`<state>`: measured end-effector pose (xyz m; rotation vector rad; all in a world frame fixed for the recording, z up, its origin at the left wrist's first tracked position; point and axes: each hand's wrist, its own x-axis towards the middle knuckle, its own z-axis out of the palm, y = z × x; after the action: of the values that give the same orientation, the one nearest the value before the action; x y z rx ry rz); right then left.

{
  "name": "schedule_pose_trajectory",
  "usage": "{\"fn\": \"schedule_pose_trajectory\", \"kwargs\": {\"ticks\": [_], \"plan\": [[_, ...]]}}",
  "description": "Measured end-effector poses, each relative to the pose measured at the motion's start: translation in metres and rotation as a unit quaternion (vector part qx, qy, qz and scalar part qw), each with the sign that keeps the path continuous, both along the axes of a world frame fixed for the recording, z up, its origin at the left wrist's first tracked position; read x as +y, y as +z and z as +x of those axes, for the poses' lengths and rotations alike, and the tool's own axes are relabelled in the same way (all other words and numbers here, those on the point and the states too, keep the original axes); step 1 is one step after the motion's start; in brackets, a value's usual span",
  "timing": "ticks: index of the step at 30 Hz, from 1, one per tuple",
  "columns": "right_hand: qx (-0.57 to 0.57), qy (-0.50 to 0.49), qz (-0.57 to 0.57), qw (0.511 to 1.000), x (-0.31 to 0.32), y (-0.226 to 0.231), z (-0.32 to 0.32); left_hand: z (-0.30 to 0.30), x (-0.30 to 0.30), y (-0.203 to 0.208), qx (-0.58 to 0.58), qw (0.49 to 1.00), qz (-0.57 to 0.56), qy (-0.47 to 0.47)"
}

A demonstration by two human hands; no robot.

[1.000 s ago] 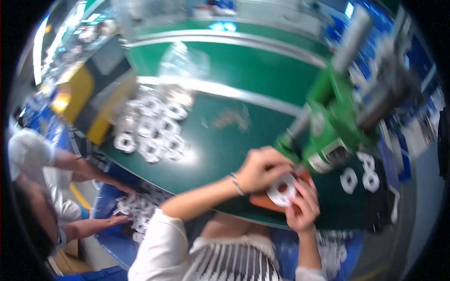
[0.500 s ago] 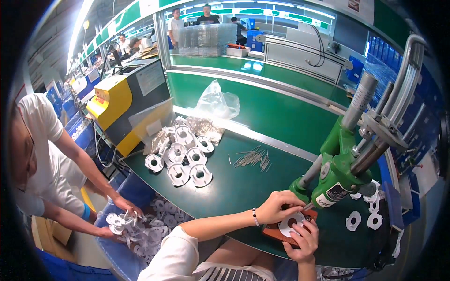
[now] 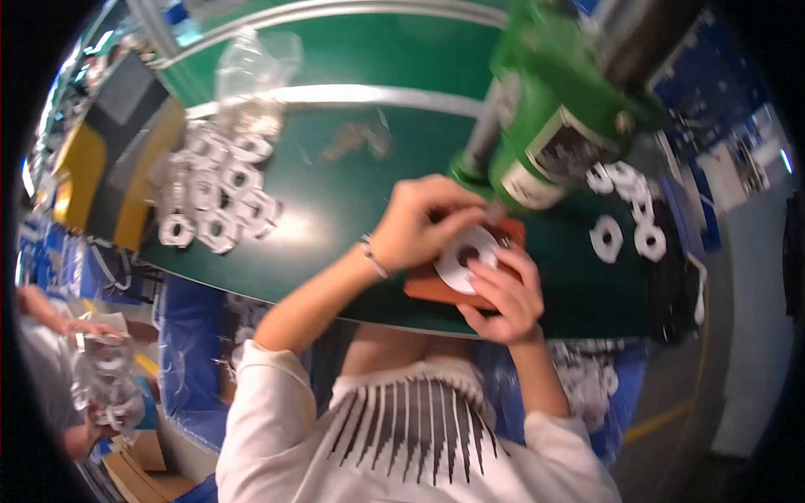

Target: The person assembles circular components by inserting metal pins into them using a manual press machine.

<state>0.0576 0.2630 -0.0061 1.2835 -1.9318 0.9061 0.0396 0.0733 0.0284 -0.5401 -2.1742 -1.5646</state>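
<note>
A flat white plastic ring (image 3: pixel 451 272) with a round hole rests on an orange block (image 3: pixel 431 291) at the table's front edge. My right hand (image 3: pixel 508 298) has its fingers on the ring's right side and its thumb by the block's front edge. At the ring's upper left, my left hand (image 3: pixel 429 220) is closed in a pinch close to the tip of a green press (image 3: pixel 549 142). Whatever is between those fingertips is too small or hidden to make out. The press head stands just beyond the block.
White plastic parts (image 3: pixel 220 189) are heaped at the table's left, with thin metal pins (image 3: pixel 359 139) farther back. More rings (image 3: pixel 606 239) lie right of the press. A co-worker's hands (image 3: pixel 92 327) hold a bundle of parts at far left. A blue-lined bin (image 3: pixel 189 352) stands below the table.
The view has tilted down, with some blur. Both my hands stay at the ring on the block. The co-worker's hands have lifted a bundle of white parts away from the bin.
</note>
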Motion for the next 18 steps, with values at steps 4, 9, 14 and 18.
{"fn": "schedule_pose_trajectory", "kwargs": {"ticks": [4, 9, 14, 18], "plan": [[-0.036, 0.002, -0.010, 0.999, 0.001, -0.004, -0.002, -0.008, 0.005, -0.011, 0.058, 0.997, -0.041, -0.002], [-0.044, -0.005, -0.009, 0.999, 0.010, -0.009, 0.005, -0.003, 0.014, -0.013, 0.057, 0.997, -0.045, -0.012], [-0.041, -0.009, -0.002, 0.999, 0.013, -0.007, 0.008, 0.001, 0.018, -0.014, 0.075, 0.996, -0.038, -0.010], [-0.041, -0.004, -0.003, 0.999, 0.011, -0.006, 0.006, -0.001, 0.017, -0.013, 0.094, 0.994, -0.059, -0.006]]}}
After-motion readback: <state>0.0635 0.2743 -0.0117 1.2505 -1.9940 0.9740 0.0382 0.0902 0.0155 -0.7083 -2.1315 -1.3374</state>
